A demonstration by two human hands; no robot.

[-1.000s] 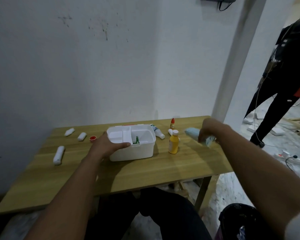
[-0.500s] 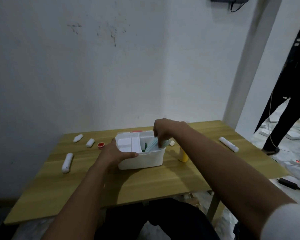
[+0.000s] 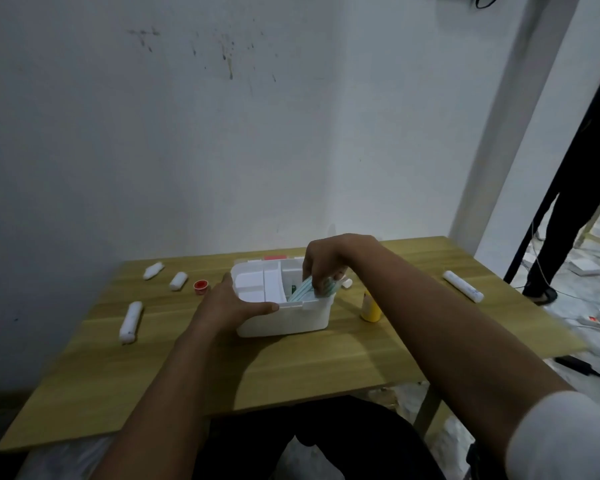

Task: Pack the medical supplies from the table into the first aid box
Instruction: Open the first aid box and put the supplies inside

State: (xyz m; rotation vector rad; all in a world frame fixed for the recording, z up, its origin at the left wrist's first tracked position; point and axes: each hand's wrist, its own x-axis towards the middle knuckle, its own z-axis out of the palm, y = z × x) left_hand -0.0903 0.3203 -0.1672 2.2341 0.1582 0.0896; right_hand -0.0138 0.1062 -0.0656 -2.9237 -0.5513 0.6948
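Observation:
A white first aid box (image 3: pixel 284 318) stands open mid-table, with a white divider tray inside on its left. My left hand (image 3: pixel 227 308) grips the box's front left corner, thumb along the rim. Over the right compartment, my right hand (image 3: pixel 326 263) holds a light blue pack of face masks (image 3: pixel 305 292), which leans tilted into the box. A small green item shows inside beside the pack. A yellow bottle (image 3: pixel 370 310) stands right of the box, partly behind my right forearm.
On the wooden table (image 3: pixel 291 368), three white rolls (image 3: pixel 131 321) (image 3: pixel 178 280) (image 3: pixel 153 270) and a red cap (image 3: pixel 201 286) lie at the left. Another white roll (image 3: pixel 463 285) lies at the far right. A person's dark legs (image 3: pixel 561 216) stand beyond the table's right end.
My right hand carried the mask pack from the table's right side to the box and has pushed it down into the right compartment. The left hand stayed on the box.

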